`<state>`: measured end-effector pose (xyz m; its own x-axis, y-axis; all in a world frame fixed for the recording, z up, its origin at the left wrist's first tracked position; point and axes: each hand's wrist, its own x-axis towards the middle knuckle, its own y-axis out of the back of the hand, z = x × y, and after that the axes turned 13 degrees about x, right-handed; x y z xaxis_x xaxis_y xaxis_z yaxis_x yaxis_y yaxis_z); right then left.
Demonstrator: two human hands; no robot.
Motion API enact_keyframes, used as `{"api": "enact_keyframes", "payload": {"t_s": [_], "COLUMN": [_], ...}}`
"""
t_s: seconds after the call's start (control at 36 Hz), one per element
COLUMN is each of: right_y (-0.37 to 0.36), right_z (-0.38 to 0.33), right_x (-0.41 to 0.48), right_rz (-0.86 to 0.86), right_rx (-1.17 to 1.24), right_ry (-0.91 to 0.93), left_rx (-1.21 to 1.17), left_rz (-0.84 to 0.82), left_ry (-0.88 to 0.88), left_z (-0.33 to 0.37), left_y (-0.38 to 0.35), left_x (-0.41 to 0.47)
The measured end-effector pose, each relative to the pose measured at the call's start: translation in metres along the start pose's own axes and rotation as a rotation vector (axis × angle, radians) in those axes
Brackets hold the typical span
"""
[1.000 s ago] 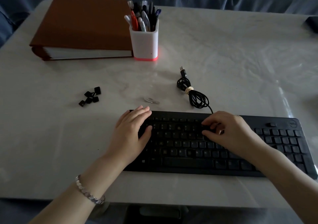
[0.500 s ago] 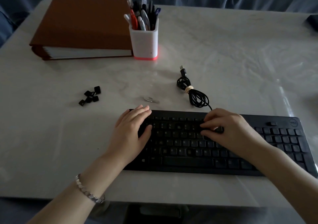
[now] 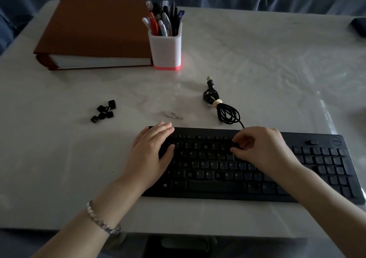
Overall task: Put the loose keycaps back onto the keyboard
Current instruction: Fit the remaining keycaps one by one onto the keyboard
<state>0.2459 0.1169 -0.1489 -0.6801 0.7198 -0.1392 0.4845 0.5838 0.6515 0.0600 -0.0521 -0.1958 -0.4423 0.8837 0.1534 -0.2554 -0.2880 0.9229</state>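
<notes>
The black keyboard (image 3: 320, 164) lies at the table's near edge. My left hand (image 3: 152, 154) rests flat on its left end, fingers straight. Over the upper key rows at mid-keyboard, my right hand (image 3: 259, 150) has its fingers curled, and thumb and fingertips pinch a small black keycap (image 3: 236, 146) against the keys. Several loose black keycaps (image 3: 104, 111) sit in a small pile on the table, left of and beyond the keyboard, apart from both hands.
A small metal clip-like piece (image 3: 174, 115) lies just beyond the keyboard. The keyboard's coiled cable (image 3: 221, 107) with its USB plug lies behind it. A brown binder (image 3: 95, 29) and a white pen holder (image 3: 165, 47) stand at the back left.
My right hand has crept slightly up and left over the top key rows, its fingers curling tighter. The left hand and the keycap pile have stayed put.
</notes>
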Motion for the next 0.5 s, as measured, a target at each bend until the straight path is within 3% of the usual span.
{"api": "enact_keyframes", "payload": {"t_s": [0.14,0.5], "right_y": [0.0032,0.0047], "right_z": [0.0039,0.0097], "right_x": [-0.0054,-0.0037], "right_rz": [-0.035,-0.080], "right_rx": [0.113,-0.072], "right_ry": [0.064,0.270], "left_rx": [0.000,-0.003], "left_rz": [0.006,0.011], "left_ry": [-0.004,-0.007], "left_z": [-0.0012,-0.0010], "left_y": [-0.0025,-0.0018], "left_x": [0.0006,0.0004]}}
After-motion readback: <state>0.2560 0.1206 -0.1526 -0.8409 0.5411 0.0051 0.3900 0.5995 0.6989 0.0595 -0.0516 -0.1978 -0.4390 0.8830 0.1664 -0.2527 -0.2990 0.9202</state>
